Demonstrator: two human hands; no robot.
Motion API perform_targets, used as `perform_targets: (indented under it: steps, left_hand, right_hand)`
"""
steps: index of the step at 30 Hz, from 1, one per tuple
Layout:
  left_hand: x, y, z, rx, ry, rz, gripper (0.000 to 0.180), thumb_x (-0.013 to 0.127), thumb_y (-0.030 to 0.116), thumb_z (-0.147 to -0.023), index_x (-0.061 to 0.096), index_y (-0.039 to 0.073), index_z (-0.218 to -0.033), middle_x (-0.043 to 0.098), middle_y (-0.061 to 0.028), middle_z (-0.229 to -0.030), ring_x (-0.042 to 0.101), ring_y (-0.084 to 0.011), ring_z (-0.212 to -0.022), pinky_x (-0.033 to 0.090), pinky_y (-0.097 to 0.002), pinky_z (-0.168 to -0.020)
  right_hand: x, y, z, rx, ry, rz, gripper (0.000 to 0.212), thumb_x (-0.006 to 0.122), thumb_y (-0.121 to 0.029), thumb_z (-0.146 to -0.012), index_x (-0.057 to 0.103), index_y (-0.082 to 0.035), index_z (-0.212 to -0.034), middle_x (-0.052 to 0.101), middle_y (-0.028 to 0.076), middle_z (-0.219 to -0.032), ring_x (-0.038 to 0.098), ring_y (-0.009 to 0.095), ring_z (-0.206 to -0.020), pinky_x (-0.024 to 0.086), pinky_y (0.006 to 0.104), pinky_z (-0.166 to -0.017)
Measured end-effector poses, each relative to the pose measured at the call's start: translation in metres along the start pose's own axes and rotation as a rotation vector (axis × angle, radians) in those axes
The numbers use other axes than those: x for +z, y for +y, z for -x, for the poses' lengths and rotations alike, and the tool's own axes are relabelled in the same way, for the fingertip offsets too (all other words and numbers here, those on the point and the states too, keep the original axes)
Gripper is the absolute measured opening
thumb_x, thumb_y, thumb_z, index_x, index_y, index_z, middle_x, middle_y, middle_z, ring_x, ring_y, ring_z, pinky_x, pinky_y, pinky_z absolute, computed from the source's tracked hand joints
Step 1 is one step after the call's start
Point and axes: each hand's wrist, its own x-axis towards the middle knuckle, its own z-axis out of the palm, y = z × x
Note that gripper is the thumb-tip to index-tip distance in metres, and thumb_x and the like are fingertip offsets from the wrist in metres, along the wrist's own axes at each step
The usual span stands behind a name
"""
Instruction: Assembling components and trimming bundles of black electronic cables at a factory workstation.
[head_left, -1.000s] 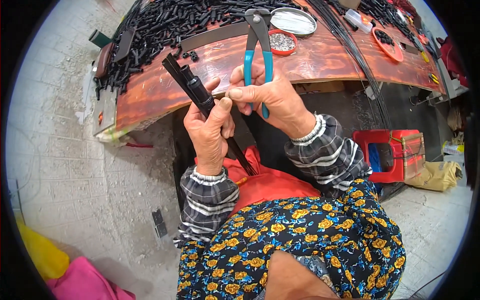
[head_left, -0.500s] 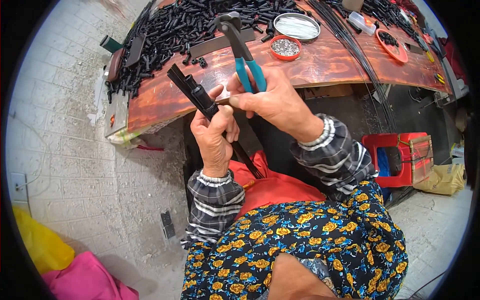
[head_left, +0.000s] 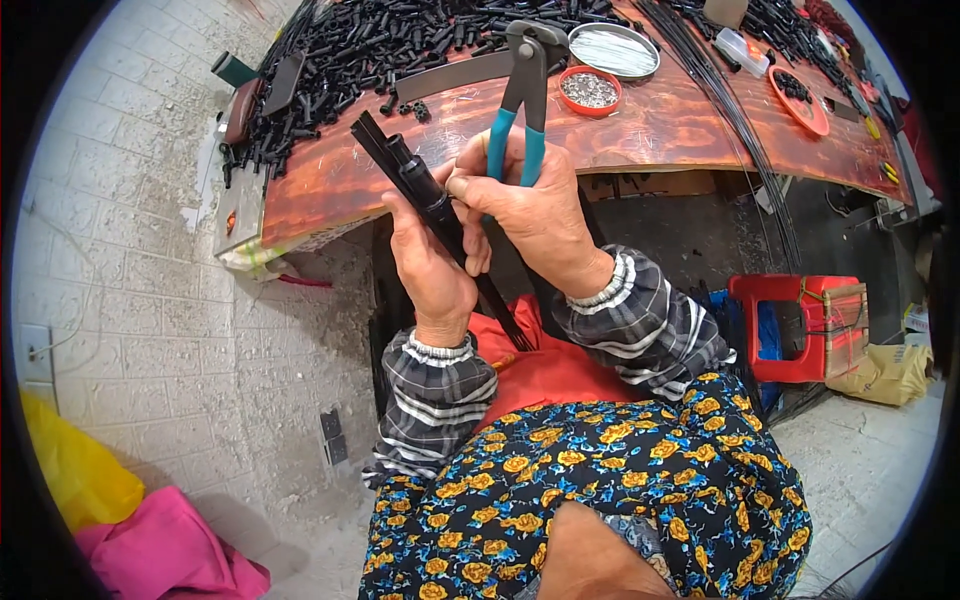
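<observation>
Hands [head_left: 480, 240]: one pliers [head_left: 522, 100], one rod bundle [head_left: 420, 190]

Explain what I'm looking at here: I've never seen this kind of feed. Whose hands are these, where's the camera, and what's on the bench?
There is no machine: these are a person's own two bare hands, filmed by a wide fisheye camera on their head looking down, so straight edges bend near the rim. The left hand grips a bundle of thin black rods with a black sleeve. The right hand holds teal-handled pincers, jaws pointing up and away. In front is a reddish wooden bench with a heap of small black tube pieces, a small red dish of metal bits and a round metal tin.
</observation>
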Motion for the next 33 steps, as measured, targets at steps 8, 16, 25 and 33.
perform_targets:
  steps: [8, 16, 25, 33]
  left_hand:
    - [0.001, 0.001, 0.002, -0.002, 0.048, -0.016, 0.072, 0.029, 0.061, -0.096, 0.054, -0.002, -0.121, 0.053, -0.0026, -0.069, 0.042, -0.0073, -0.044, 0.031, -0.0216, -0.035]
    - [0.0, -0.002, 0.0, 0.021, 0.068, -0.027, 0.069, 0.033, 0.058, -0.097, 0.055, -0.004, -0.119, 0.051, -0.0012, -0.064, 0.041, -0.0071, -0.043, 0.031, -0.0218, -0.035]
    - [0.006, 0.001, 0.001, 0.025, 0.105, -0.045, 0.071, 0.033, 0.058, -0.097, 0.054, -0.006, -0.118, 0.047, 0.0001, -0.057, 0.04, -0.0071, -0.041, 0.031, -0.0215, -0.035]
    - [0.0, 0.002, 0.0, 0.019, 0.109, -0.038, 0.071, 0.033, 0.059, -0.096, 0.057, -0.006, -0.115, 0.05, -0.0007, -0.058, 0.041, -0.0074, -0.041, 0.031, -0.0217, -0.035]
  right_hand:
    - [-0.006, 0.007, -0.004, 0.08, -0.052, -0.268, 0.01, 0.066, 0.002, -0.08, 0.059, 0.001, -0.087, 0.067, 0.015, -0.089, 0.061, 0.014, -0.066, 0.051, 0.0253, -0.06]
    - [0.0, 0.007, 0.002, -0.003, -0.008, -0.086, 0.008, 0.064, 0.003, -0.081, 0.06, 0.003, -0.088, 0.066, 0.013, -0.087, 0.061, 0.013, -0.065, 0.051, 0.025, -0.057]
    - [0.005, 0.006, 0.01, 0.004, 0.007, -0.041, 0.008, 0.06, 0.002, -0.085, 0.059, 0.005, -0.092, 0.062, 0.01, -0.077, 0.06, 0.013, -0.056, 0.048, 0.024, -0.043]
    - [0.007, 0.014, 0.01, -0.056, 0.037, -0.108, 0.008, 0.061, 0.004, -0.084, 0.056, 0.002, -0.09, 0.062, 0.009, -0.076, 0.062, 0.014, -0.056, 0.051, 0.026, -0.042]
